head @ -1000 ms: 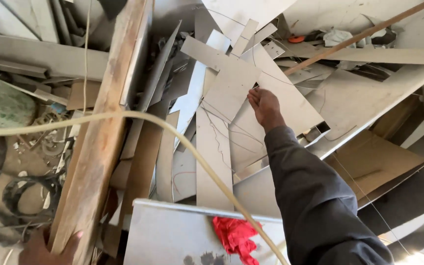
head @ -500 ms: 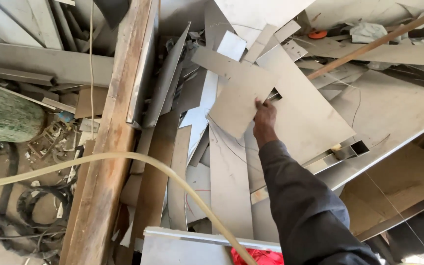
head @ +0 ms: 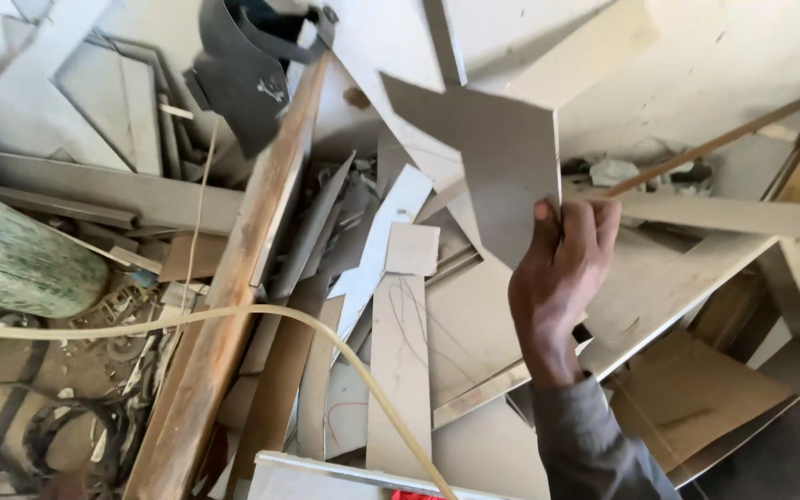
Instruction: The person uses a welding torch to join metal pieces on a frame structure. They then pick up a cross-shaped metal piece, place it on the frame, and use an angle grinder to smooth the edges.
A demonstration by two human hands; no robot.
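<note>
My right hand (head: 562, 278) is raised above a heap of board offcuts and grips the lower edge of a thin grey irregular board piece (head: 493, 148), holding it up in the air near the middle of the view. The thumb lies on the near face and the fingers wrap behind. A grey sleeve covers my forearm at the bottom right. My left hand is out of view.
A long wooden plank (head: 233, 306) slants from bottom left to top centre. A pale hose (head: 233, 315) curves across it. Flat board scraps (head: 400, 370) lie piled below the hand. A green cylinder (head: 20, 259) sits left; a dark machine part (head: 247, 74) hangs above.
My right hand has lifted the grey board piece off the pile and raised it. The view has tilted upward. My left hand, seen at the plank's foot a second ago, has left the view.
</note>
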